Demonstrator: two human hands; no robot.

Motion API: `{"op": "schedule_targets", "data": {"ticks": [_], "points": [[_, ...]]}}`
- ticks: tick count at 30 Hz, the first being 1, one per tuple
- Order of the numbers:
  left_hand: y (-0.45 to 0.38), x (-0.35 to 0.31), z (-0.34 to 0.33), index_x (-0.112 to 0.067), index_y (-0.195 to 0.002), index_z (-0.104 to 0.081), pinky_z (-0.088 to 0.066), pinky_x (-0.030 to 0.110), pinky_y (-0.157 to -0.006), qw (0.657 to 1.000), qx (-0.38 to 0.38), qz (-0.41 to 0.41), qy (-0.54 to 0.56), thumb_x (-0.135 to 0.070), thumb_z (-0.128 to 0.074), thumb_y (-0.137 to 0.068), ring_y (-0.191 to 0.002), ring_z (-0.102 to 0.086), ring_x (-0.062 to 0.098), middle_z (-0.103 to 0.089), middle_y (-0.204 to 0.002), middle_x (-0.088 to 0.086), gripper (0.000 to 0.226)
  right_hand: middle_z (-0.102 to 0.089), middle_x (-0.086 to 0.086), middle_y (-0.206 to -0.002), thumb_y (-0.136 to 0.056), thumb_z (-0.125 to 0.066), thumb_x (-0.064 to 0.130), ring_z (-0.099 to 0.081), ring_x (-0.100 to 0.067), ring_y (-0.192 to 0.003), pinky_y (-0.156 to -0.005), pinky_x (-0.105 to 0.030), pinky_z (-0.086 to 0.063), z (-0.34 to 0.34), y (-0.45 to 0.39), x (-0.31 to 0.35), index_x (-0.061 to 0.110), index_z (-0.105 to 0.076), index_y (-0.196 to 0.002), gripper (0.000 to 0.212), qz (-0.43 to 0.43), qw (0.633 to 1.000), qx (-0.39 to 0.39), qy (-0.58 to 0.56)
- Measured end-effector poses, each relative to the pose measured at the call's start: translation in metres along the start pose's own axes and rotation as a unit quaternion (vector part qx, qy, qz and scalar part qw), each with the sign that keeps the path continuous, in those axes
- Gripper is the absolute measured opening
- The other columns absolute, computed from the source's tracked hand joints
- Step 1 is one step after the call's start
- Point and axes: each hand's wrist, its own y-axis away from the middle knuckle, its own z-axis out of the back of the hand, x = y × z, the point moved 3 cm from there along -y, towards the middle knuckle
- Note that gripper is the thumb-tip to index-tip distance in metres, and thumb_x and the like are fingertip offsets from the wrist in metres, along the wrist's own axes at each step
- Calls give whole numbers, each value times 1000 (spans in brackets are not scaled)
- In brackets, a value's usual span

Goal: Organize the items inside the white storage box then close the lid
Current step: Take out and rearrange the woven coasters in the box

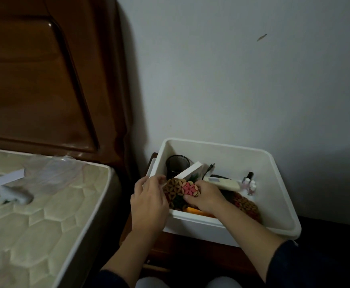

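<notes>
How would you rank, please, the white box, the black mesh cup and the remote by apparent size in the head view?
1. White box
2. Black mesh cup and remote: look alike, so unranked.

the white box (221, 227) stands open on a wooden surface (170, 246) by the wall, no lid on it. inside: a black mesh cup (177, 164) upright at the back left, a tilted white slab (188, 172), patterned coasters (182, 189) in front, a cream remote (224, 183), small bottles (250, 185) on the right
</notes>
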Motion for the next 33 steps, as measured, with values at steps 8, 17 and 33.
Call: {"op": "schedule_targets", "data": {"ticks": [8, 17, 33], "points": [[-2, 6, 0, -29, -139, -57, -46, 47, -111, 1000, 16, -10, 15, -37, -45, -108, -144, -37, 17, -62, -140, -6, 35, -70, 9, -106, -94, -77, 39, -67, -11, -97, -83, -31, -58, 16, 12, 7, 28, -65, -115, 26, 83, 995, -43, -30], [-9, -34, 3, -23, -156, -44, -37, 22, -115, 969, 44, 3, 244, -46, -57, -105, -139, -44, 2, -50, -152, -10, 57, -78, 5, -120, -99, -72, 34, -73, -14, -113, -97, -45, -60, 64, 52, -25, 28, -70, -127, 29, 83, 905, -158, -386], [-9, -50, -23, -33, -130, -62, -62, 39, -59, 807, 243, 121, 525, -60, -59, -100, -105, -76, 30, -76, -118, 1, 41, -76, 6, -125, -104, -66, 30, -75, -16, -111, -75, -38, -64, 58, 59, -38, 51, -68, -121, 28, 73, 849, -77, -518]]}}
